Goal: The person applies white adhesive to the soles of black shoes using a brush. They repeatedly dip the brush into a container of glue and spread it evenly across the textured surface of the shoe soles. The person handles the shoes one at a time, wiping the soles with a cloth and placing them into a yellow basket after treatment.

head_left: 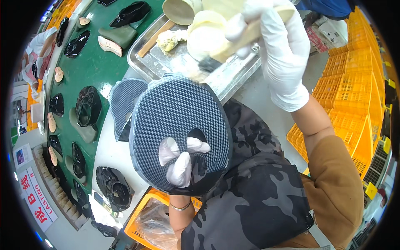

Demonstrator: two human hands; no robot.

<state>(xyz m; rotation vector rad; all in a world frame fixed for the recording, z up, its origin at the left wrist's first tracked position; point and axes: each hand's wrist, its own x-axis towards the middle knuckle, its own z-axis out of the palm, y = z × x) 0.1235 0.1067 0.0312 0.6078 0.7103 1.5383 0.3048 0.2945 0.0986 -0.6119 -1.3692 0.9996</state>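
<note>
My left hand (179, 170), in a white glove, grips a shoe upper (179, 112) from below, its fingers showing through the opening. The upper's dark woven-patterned inner side faces up, with shiny black at its lower edge. Raised at the upper right, my gloved right hand (287, 62) is closed around the pale handle of a brush (250, 36). The brush's dark bristles point down and left, just above the far end of the upper; I cannot tell whether they touch it. Another patterned upper (125, 96) lies just left of the held one.
A metal tray (146, 68) beyond my hands bears a cream-coated tub (205, 35) and a yellowish lump (167, 41). Black uppers and lasts lie on the green conveyor (93, 58) at left. Yellow crates (346, 96) stack at right; an orange basket (139, 212) stands below. A person (37, 58) works far left.
</note>
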